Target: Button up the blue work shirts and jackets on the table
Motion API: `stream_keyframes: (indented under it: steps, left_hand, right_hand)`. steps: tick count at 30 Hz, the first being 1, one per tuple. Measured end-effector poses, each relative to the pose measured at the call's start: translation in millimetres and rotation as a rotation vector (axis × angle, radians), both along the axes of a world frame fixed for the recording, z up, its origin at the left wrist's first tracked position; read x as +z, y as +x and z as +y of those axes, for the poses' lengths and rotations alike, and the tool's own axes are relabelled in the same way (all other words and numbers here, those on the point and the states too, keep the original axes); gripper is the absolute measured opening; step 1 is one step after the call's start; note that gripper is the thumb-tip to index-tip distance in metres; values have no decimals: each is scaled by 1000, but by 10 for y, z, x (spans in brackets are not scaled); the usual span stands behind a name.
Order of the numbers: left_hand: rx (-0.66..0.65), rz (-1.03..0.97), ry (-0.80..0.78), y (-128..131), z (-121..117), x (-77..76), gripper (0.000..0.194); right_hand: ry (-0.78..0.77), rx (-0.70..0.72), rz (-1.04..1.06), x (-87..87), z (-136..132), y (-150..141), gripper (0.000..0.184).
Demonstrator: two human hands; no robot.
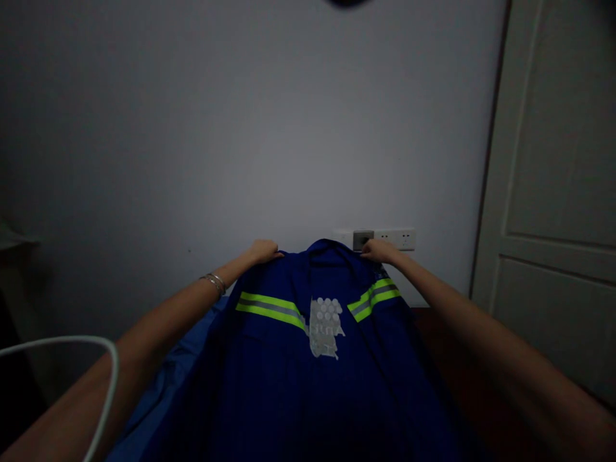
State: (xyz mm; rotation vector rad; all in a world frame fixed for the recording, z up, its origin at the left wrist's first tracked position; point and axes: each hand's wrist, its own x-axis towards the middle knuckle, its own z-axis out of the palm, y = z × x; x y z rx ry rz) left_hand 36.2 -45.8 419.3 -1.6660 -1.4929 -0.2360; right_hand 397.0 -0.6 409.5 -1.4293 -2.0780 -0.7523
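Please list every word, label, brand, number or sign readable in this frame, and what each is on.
No text can be read with certainty.
Pale patch inside the blue jacket: rows of round shapes above broken, letter-like shapes; too unclear to quote.
Small marks on the jacket below the right hand: too small and dark to read.
Wall sockets: no readable lettering.
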Motion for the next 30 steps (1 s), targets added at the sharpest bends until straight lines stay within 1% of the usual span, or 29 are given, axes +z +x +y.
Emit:
stream_keyframes:
  steps: [2, 4, 10, 12, 14, 16, 19, 22, 24, 25, 27, 30]
  left_hand:
    - [3, -7, -12, 26, 204, -17, 48]
    - [-3, -7, -30, 58, 399, -65, 42]
    - [-13, -60, -121, 121, 921, -328, 29]
    - [-24, -97, -138, 136, 1057, -413, 25]
    - [-40, -143, -144, 147, 1167, -474, 26]
    - [-51, -203, -145, 142, 1253, -501, 29]
    - [-47, -321, -140, 83, 1366, -485, 29]
    - [-32, -469, -164, -15, 1489, -468, 25]
    - [-23, -572, -212, -72, 1575, -510, 23]
    - [-22, -620, -235, -93, 1615, -554, 24]
    - [-29, -705, -260, -114, 1681, -689, 27]
    - [-70, -808, -275, -101, 1737, -968, 31]
  right_hand:
    - [16, -40, 19, -24, 155, -78, 25]
    - [23, -72, 35, -82, 313, -152, 27]
    - [-37, -127, 72, -287, 782, -339, 29]
    - [-50, -133, 85, -332, 910, -393, 29]
    - [-52, -136, 100, -353, 1014, -456, 30]
    - [-46, -140, 118, -345, 1098, -529, 31]
    - [-50, -133, 140, -295, 1202, -639, 34]
    - [-96, -80, 124, -269, 1296, -714, 32]
    - [-148, -35, 95, -298, 1349, -740, 28]
    - [-177, -17, 79, -326, 1370, -748, 26]
    - [-237, 13, 46, -399, 1402, -758, 25]
    - [-304, 54, 2, -519, 1423, -769, 29]
